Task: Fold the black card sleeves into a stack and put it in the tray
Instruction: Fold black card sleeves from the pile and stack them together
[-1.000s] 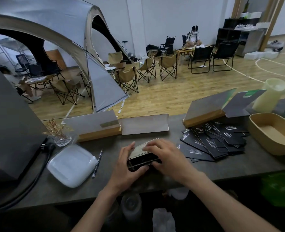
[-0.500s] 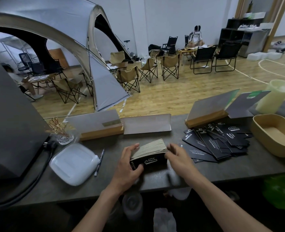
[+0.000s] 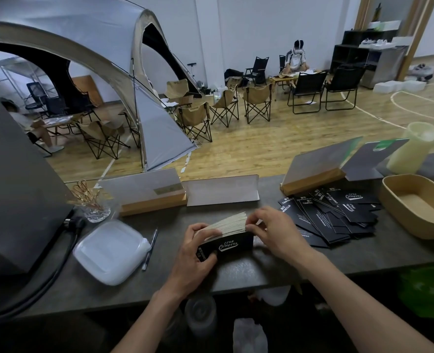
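A thick stack of folded black card sleeves (image 3: 230,238) stands on edge on the dark counter, its pale cut edges up and a white logo facing me. My left hand (image 3: 194,253) grips the stack's left end. My right hand (image 3: 274,231) pinches the right end with its fingertips. To the right lies a loose spread of flat black sleeves (image 3: 330,215) with white print. Beyond them, at the far right, sits a tan tray (image 3: 399,215) with nothing visible in it.
A white plastic lid (image 3: 110,250) and a pen (image 3: 149,247) lie left of the stack. Wooden sign holders (image 3: 149,203) and a bent card stand (image 3: 222,189) line the far edge. A glass (image 3: 93,207) and a black machine (image 3: 14,189) stand left; a pale cup (image 3: 414,149) is behind the tray.
The stack has been tipped from lying nearly flat under my hands to standing on its long edge. My right hand moved off its top to its right end.
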{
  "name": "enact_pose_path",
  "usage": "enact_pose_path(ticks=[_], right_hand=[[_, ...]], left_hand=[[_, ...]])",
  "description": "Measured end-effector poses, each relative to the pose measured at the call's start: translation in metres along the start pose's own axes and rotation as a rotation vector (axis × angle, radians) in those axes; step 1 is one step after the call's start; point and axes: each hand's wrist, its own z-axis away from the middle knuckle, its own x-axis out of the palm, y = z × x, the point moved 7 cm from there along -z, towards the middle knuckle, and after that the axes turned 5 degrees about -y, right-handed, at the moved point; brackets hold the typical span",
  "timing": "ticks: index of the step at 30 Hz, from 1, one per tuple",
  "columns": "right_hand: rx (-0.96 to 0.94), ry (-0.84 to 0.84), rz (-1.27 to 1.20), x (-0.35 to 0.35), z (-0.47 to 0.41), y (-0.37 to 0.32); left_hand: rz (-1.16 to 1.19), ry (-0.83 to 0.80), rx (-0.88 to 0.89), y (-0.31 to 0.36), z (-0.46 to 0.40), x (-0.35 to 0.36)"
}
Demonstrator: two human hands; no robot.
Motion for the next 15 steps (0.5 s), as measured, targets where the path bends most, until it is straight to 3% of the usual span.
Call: enact_pose_path(ticks=[3,8,15], right_hand=[[-0.059,-0.057,0.056,0.001,-0.003,0.001],[-0.066,-0.101,-0.060,-0.012,-0.004,0.021],[0.062,-0.008,-0.214,-0.038,0.001,0.050]], left_hand=[[0.000,0.008,0.021,0.001,0.000,-0.001],[0.003,0.008,0.036,0.001,0.000,-0.001],[0.011,0.017,0.040,0.000,0.000,0.000]])
